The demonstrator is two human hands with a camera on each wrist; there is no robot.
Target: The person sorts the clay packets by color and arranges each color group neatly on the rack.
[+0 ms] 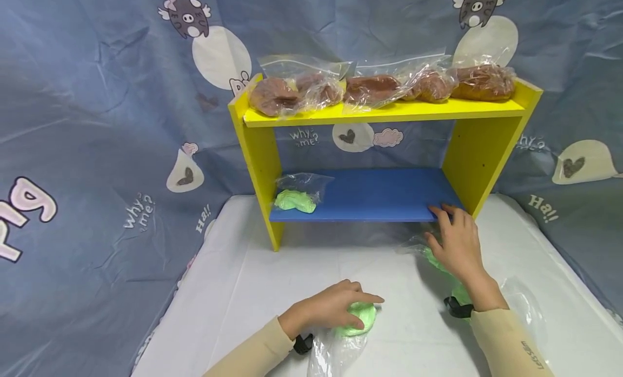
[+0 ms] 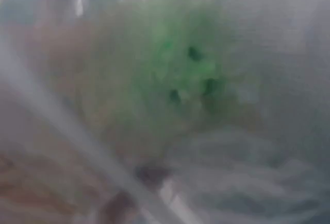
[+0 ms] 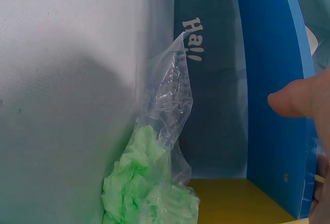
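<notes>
My left hand (image 1: 331, 306) lies over a pale green lump in a clear plastic bag (image 1: 367, 315). Its thumb bends across the lump's near side, and the index finger stretches along the far side. Only blurred green (image 2: 191, 74) behind plastic shows in the left wrist view. At the right end of the blue shelf (image 1: 360, 196), my right hand (image 1: 459, 242) grips the front edge, fingers on top and thumb (image 3: 291, 98) underneath. Below that hand, another bagged green lump (image 3: 139, 177) rests on the white table.
One bagged green lump (image 1: 297, 201) sits at the shelf's left end. Several bagged brown pieces (image 1: 375, 89) line the yellow top (image 1: 389, 112). Beneath my right wrist lies more bagged green stuff (image 1: 461, 294). A patterned blue cloth (image 1: 121, 123) hangs behind the white table (image 1: 248, 279).
</notes>
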